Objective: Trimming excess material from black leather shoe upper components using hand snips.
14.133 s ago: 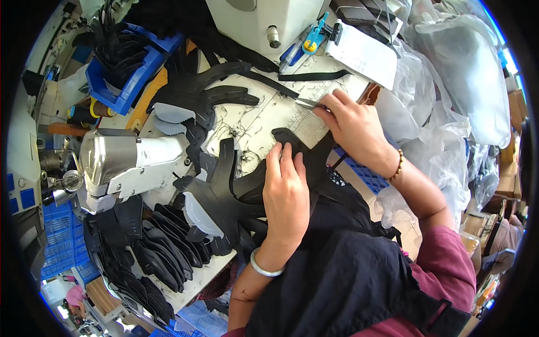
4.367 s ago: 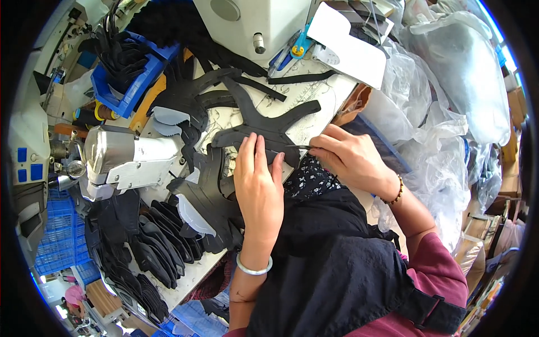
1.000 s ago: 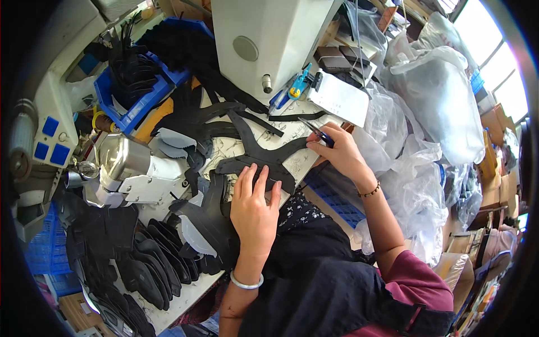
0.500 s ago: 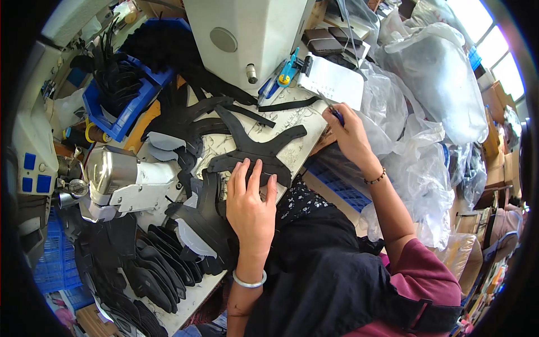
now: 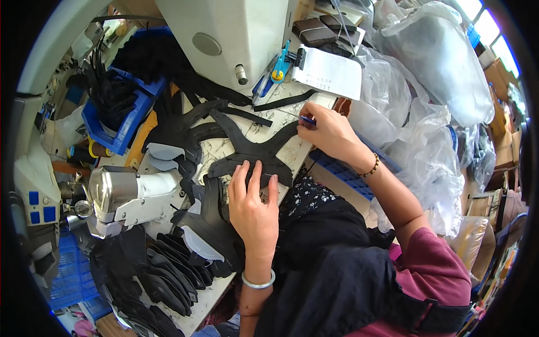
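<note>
A black branching cut piece, flat like an upper part, lies on the worktable's edge. My left hand rests on its near part with fingers stretched out and spread, holding nothing. Over the tip of the piece's right arm, my right hand is closed on a slim tool with a dark blue handle and a thin silvery point. Its exact kind is partly hidden by my fingers. More black pieces with grey backing lie to the left of my left hand.
A sewing machine stands at left, with a white machine body at the back. Blue bins hold black parts. A white notepad and blue-yellow snips lie beyond my right hand. Clear plastic bags pile up at right.
My right hand has come left and nearer with the slim tool, from beside the notepad to the piece's right arm. My left hand stays on the piece. The view has shifted slightly.
</note>
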Demonstrator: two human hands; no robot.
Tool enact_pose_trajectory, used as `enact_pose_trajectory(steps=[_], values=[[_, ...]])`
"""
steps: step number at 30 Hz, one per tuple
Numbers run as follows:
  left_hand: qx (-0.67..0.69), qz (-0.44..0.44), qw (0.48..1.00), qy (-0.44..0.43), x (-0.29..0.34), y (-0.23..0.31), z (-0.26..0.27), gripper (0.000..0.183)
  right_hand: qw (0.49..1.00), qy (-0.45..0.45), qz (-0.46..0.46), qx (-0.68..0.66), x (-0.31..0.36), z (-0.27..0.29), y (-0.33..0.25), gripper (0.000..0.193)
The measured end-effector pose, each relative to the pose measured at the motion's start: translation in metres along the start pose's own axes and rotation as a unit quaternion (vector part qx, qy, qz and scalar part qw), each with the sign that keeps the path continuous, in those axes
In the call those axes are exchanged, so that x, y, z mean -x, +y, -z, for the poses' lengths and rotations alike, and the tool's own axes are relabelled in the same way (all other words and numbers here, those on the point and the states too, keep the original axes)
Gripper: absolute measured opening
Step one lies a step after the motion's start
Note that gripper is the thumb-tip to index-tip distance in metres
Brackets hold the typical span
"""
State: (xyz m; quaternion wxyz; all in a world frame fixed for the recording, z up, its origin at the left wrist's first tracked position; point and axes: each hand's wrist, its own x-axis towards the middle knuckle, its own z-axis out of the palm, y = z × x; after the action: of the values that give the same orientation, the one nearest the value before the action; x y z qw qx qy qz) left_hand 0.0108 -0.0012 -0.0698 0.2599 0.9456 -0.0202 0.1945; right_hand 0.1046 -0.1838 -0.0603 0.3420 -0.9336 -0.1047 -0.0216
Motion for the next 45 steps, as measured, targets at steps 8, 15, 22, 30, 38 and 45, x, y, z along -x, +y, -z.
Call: enact_pose_trajectory(steps=[8, 15, 22, 30, 38, 45], values=[[-0.008, -0.021, 1.000, -0.003, 0.003, 0.006, -0.002, 0.032, 0.994, 0.027, 0.030, -0.101, 0.042, 0.002, -0.020, 0.019], [-0.029, -0.017, 0.999, -0.024, -0.001, 0.010, -0.003, 0.034, 0.998, 0.012, 0.040, 0.038, 0.059, -0.015, -0.040, 0.014], [-0.028, -0.012, 0.999, -0.031, -0.003, 0.010, -0.004, 0.034, 0.982, 0.159, -0.005, 0.103, 0.051, -0.001, -0.004, 0.007], [-0.023, -0.009, 0.999, -0.027, -0.003, 0.000, 0.000, 0.034, 0.998, 0.033, 0.051, 0.034, 0.056, -0.024, -0.049, 0.013], [-0.024, -0.015, 0.999, -0.019, -0.002, 0.005, -0.006, 0.032, 0.981, 0.138, 0.013, 0.132, 0.047, -0.002, -0.009, 0.012], [-0.018, -0.017, 1.000, -0.015, 0.001, 0.006, -0.006, 0.031, 0.976, 0.124, -0.025, 0.179, 0.050, 0.002, 0.008, 0.011]])
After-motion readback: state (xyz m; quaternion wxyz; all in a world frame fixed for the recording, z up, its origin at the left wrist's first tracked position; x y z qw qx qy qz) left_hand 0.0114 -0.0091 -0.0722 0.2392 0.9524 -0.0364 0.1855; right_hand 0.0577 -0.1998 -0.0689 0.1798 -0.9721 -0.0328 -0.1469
